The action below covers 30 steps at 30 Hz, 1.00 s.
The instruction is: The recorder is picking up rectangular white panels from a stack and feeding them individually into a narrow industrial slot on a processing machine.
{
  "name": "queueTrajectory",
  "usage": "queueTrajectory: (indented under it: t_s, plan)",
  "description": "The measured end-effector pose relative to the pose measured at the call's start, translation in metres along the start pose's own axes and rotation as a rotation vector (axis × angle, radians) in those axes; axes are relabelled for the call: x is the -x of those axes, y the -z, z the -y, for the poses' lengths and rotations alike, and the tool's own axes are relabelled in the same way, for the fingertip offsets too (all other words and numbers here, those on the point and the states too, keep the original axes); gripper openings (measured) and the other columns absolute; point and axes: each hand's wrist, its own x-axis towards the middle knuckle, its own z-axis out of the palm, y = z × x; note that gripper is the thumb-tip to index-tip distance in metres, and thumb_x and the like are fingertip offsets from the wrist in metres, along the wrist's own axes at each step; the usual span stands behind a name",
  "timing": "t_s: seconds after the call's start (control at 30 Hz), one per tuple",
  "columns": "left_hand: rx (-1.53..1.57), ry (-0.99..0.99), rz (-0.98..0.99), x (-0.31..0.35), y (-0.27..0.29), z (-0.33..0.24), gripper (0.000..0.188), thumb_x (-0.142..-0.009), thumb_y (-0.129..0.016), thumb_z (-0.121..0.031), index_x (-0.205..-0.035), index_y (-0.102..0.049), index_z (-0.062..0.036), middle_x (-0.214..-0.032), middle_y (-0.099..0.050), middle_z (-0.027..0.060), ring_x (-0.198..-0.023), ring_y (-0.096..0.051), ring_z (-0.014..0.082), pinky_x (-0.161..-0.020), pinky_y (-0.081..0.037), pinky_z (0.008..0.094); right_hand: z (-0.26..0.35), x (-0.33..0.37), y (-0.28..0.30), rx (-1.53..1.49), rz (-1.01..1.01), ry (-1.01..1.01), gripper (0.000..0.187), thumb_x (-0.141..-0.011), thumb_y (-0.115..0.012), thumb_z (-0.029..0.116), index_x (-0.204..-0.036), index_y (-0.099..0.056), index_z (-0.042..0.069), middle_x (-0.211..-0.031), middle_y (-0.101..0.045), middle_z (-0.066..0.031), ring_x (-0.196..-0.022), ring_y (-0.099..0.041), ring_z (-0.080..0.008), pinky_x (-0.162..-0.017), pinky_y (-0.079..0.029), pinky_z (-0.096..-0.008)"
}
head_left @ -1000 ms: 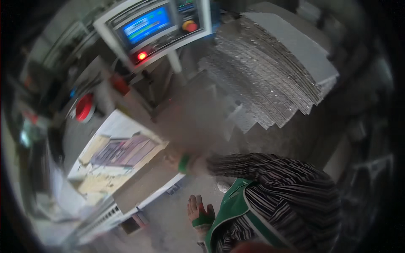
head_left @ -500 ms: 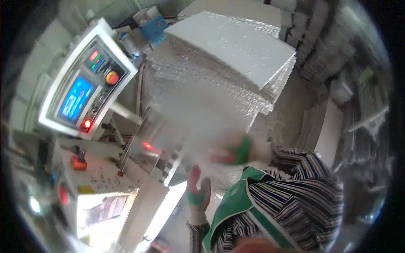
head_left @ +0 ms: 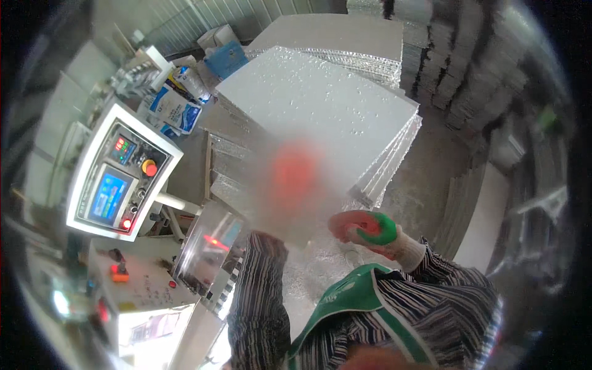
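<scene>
My left hand (head_left: pixel 293 176) reaches forward over the stack of panels; a hazy blur hides its fingers, leaving only a reddish patch. What it touches cannot be made out. My right hand (head_left: pixel 370 233), in a red and green work glove with a pale cuff, is near the stack's close right corner. Its fingers look pressed together and point left; anything they hold is hidden. White panels (head_left: pixel 320 92) with silvery, crinkled edges lie stacked ahead of both hands. A small grey piece (head_left: pixel 361 196) sits at the stack's near corner, just above my right hand.
A white-framed control panel (head_left: pixel 123 176) with a lit screen and red button stands left. Below it is a machine housing (head_left: pixel 145 265) with a glowing red light (head_left: pixel 216 242). Bags (head_left: pixel 172 110) and a blue box (head_left: pixel 226 60) sit behind. More stacked panels (head_left: pixel 333 31) rise at the back.
My left hand has moved from low beside the machine, where its fingers were apart, forward over the stack. My right hand has shifted slightly right and shows more sharply. The view has tilted.
</scene>
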Motion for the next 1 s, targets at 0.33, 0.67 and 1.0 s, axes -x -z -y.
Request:
queueTrajectory:
  t_s: [0.33,0.67,1.0]
  plan:
    - [-0.152,-0.475,-0.106,0.046,-0.007,0.016,0.028,-0.098,-0.072,-0.032,-0.113,-0.071,-0.0084,-0.093,-0.073,0.0024,-0.080,-0.072,0.0140,-0.068,-0.061,0.0322,-0.001,-0.010,0.007,-0.551,0.135,0.092,0.061,-0.104,-0.060,0.042,-0.148,-0.046,0.002,-0.142,-0.058,-0.0153,-0.126,-0.062,-0.0298,-0.106,-0.052,-0.0454]
    - [-0.208,-0.596,-0.515,0.183,0.081,0.115,0.022,-0.102,-0.067,-0.029,-0.113,-0.071,-0.0101,-0.094,-0.068,-0.0017,-0.082,-0.062,0.0091,-0.074,-0.052,0.0254,-0.051,0.061,-0.030,-1.063,0.225,0.287,0.056,-0.106,-0.045,0.042,-0.153,-0.043,0.013,-0.154,-0.051,-0.0053,-0.145,-0.041,-0.0232,-0.119,-0.028,-0.0463]
    - [0.185,-0.386,-0.146,0.364,0.114,0.213,0.030,-0.100,-0.062,-0.006,-0.129,-0.061,0.0000,-0.127,-0.065,0.0104,-0.112,-0.061,0.0193,-0.090,-0.054,0.0346,-0.169,0.173,-0.090,-1.122,0.457,0.200,0.050,-0.095,-0.071,0.023,-0.139,-0.055,0.006,-0.134,-0.062,-0.0159,-0.118,-0.064,-0.0305,-0.103,-0.052,-0.0461]
